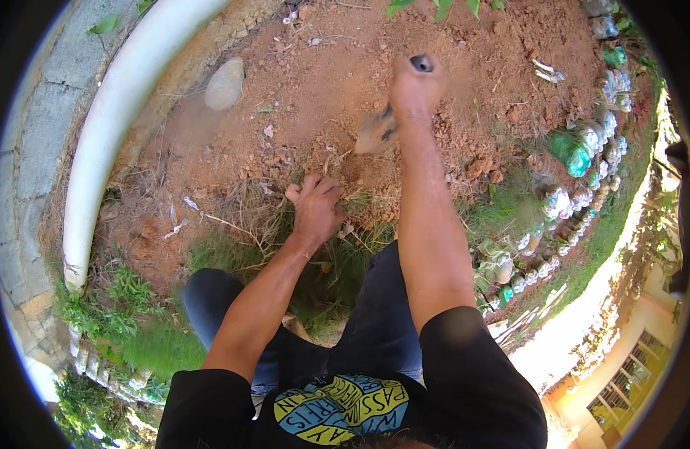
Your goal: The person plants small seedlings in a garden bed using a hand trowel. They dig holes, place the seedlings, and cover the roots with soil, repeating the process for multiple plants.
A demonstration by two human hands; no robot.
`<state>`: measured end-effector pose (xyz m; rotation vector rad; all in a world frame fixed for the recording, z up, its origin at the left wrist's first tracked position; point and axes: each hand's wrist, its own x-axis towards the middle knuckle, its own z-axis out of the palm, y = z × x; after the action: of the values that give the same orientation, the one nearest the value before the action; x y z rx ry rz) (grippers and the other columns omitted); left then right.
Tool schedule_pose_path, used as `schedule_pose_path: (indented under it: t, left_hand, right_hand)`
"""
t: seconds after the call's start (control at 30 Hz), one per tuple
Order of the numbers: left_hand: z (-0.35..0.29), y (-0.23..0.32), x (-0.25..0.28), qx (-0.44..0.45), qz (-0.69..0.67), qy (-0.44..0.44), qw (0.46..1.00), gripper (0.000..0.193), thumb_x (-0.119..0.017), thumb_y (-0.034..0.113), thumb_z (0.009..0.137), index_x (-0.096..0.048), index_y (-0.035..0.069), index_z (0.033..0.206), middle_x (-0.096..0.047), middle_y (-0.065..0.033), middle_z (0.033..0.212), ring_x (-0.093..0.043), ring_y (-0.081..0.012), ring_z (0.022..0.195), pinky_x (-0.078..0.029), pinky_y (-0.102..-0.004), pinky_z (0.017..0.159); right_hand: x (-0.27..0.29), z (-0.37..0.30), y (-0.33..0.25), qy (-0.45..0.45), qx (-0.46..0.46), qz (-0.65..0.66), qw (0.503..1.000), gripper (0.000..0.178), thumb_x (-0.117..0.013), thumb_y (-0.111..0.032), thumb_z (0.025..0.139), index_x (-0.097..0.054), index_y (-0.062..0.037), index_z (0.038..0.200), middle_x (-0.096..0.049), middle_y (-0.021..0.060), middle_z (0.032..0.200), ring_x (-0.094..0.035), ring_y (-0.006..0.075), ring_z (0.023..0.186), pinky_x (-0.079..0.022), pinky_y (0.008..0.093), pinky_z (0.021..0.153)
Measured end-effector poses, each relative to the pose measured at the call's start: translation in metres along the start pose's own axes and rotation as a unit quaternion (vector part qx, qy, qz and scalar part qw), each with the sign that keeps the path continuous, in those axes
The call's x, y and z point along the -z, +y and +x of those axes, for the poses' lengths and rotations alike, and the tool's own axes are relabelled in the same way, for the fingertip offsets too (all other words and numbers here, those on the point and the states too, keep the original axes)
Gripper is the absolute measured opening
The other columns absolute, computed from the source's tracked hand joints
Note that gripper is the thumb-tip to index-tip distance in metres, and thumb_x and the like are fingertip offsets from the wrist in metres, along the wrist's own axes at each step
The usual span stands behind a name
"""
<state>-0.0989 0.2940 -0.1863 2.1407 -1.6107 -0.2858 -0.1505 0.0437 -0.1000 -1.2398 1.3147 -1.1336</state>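
Note:
My right hand [417, 90] is closed round the dark handle of a hand trowel, held above the loose reddish soil [315, 112]. The trowel's dirt-covered blade [375, 133] slants down to the left, near the ground. Lower and to the left, my left hand [317, 208] is down at the edge of the weeds, its fingers curled into a tuft of grass [285, 196] with dry stems. Its fingertips are partly hidden by soil and stalks. Greener grass [232, 251] grows between that hand and my knees.
A thick white pipe [109, 127] curves along the left, beside a stone-block edging [41, 142]. One smooth stone [225, 84] lies near it. Stuffed plastic bottles [573, 153] line the bed's right side. Small white litter [547, 72] and twigs lie on the soil.

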Motion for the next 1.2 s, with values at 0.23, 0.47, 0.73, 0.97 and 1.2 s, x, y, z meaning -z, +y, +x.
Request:
schedule_pose_path:
  t: [0.23, 0.47, 0.73, 0.97, 1.2]
  left_hand:
    - [-0.012, 0.001, 0.008, 0.012, -0.022, 0.032, 0.999, 0.033, -0.064, -0.006, 0.060, -0.071, 0.008, 0.089, -0.067, -0.0013, 0.099, -0.057, -0.0231, 0.102, -0.027, -0.0418, 0.083]
    - [-0.004, -0.007, 0.002, 0.033, -0.045, 0.051, 0.997, 0.033, -0.058, -0.006, 0.063, -0.067, 0.006, 0.092, -0.065, -0.0072, 0.098, -0.058, -0.0275, 0.101, -0.030, -0.0429, 0.085]
    - [0.049, 0.004, -0.011, 0.106, -0.175, 0.020, 0.979, 0.037, -0.057, -0.003, 0.069, -0.060, 0.000, 0.106, -0.061, -0.0198, 0.104, -0.057, -0.0366, 0.102, -0.038, -0.0481, 0.089]
    - [0.063, 0.012, -0.052, 0.350, -0.385, 0.051, 0.852, 0.032, -0.052, 0.020, 0.098, -0.059, -0.005, 0.117, -0.063, -0.0266, 0.116, -0.059, -0.0434, 0.106, -0.043, -0.0502, 0.090]
    - [0.010, -0.029, -0.005, 0.410, -0.380, 0.098, 0.824, 0.045, -0.049, 0.034, 0.105, -0.056, -0.005, 0.125, -0.066, -0.0182, 0.092, -0.060, -0.0252, 0.081, -0.049, -0.0401, 0.075]
  right_hand:
    - [-0.018, -0.010, 0.002, -0.091, -0.061, -0.068, 0.992, 0.021, -0.061, -0.002, 0.074, -0.043, -0.0100, 0.067, -0.050, -0.0008, 0.059, -0.046, 0.0082, 0.055, -0.039, 0.0338, 0.052]
    - [-0.013, 0.019, 0.014, 0.032, 0.032, 0.034, 0.998, 0.020, -0.066, -0.007, 0.070, -0.047, -0.0083, 0.069, -0.053, 0.0018, 0.061, -0.047, 0.0116, 0.051, -0.040, 0.0310, 0.050]
    - [-0.036, 0.007, 0.057, 0.030, 0.052, 0.013, 0.998, 0.018, -0.068, -0.009, 0.069, -0.052, -0.0041, 0.075, -0.051, 0.0020, 0.061, -0.045, 0.0122, 0.052, -0.040, 0.0320, 0.050]
    - [-0.024, 0.004, 0.053, 0.024, 0.087, 0.038, 0.995, 0.016, -0.064, -0.005, 0.070, -0.048, -0.0065, 0.072, -0.047, -0.0019, 0.060, -0.043, 0.0074, 0.051, -0.037, 0.0281, 0.046]
    - [-0.028, -0.004, 0.045, 0.029, 0.060, 0.021, 0.998, 0.017, -0.066, -0.006, 0.070, -0.049, -0.0054, 0.074, -0.048, -0.0005, 0.061, -0.045, 0.0094, 0.051, -0.039, 0.0300, 0.047]
